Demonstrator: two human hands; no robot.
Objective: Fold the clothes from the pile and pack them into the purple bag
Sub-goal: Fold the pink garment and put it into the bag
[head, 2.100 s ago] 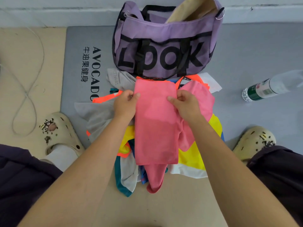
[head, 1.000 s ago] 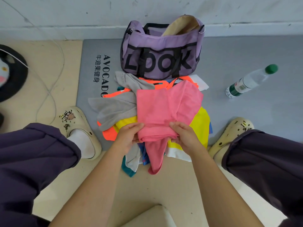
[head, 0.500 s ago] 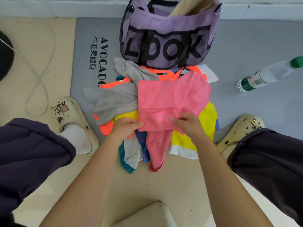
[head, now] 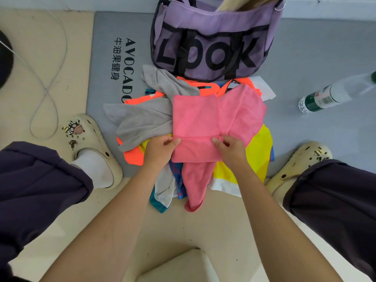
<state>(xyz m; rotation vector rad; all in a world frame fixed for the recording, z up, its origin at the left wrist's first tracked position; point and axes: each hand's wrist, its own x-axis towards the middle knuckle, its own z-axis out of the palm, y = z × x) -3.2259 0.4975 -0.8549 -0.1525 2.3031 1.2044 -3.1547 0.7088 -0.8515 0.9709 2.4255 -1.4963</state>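
Left hand [head: 159,148] pinching the folded edge of the pink garment [head: 205,121] at its 9 o'clock side, thumb and curled fingers closed on the cloth. Right hand [head: 230,148] gripping the same fold at 3 o'clock. Pink garment spread atop the clothes pile [head: 142,123], one strip trailing toward 6 o'clock. Purple bag [head: 209,47] open at 12 o'clock, touching the pile. Water bottle [head: 329,96] lying at 2 o'clock on the grey mat [head: 315,58].

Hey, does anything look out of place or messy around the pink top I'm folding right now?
One thing: a strip of the pink top trails loose below the fold that the left hand and right hand pinch. Also, a water bottle lies on its side on the grey mat. No spill shows.
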